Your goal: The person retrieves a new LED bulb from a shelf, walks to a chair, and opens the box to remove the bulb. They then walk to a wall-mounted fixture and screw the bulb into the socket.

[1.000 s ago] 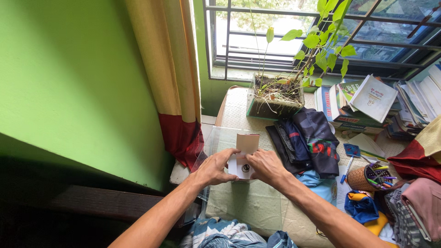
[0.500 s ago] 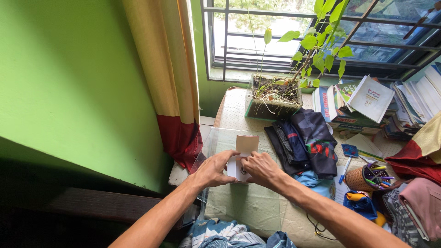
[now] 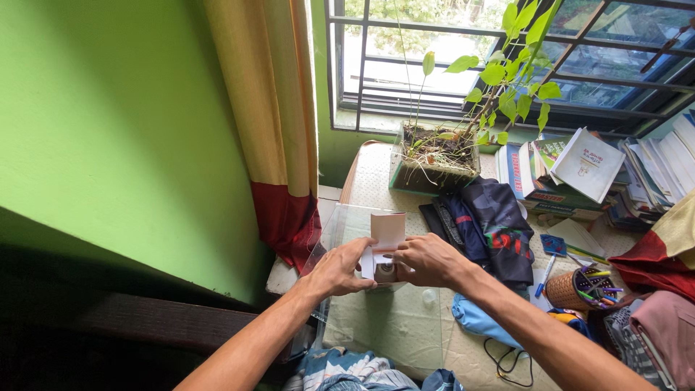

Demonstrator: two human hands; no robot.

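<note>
My left hand (image 3: pixel 339 268) and right hand (image 3: pixel 427 261) still clasp the small box (image 3: pixel 382 269), flap (image 3: pixel 388 229) up as before. Something dark sits inside. A basket (image 3: pixel 572 288) holds pens (image 3: pixel 597 281).

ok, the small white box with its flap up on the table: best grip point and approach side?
Probably the two short side walls of the small white box, low down, from left and right. The lid flap stands upright at the back and the top is open, so a top pinch looks poor. The left hand and right hand already flank it this way.
</note>
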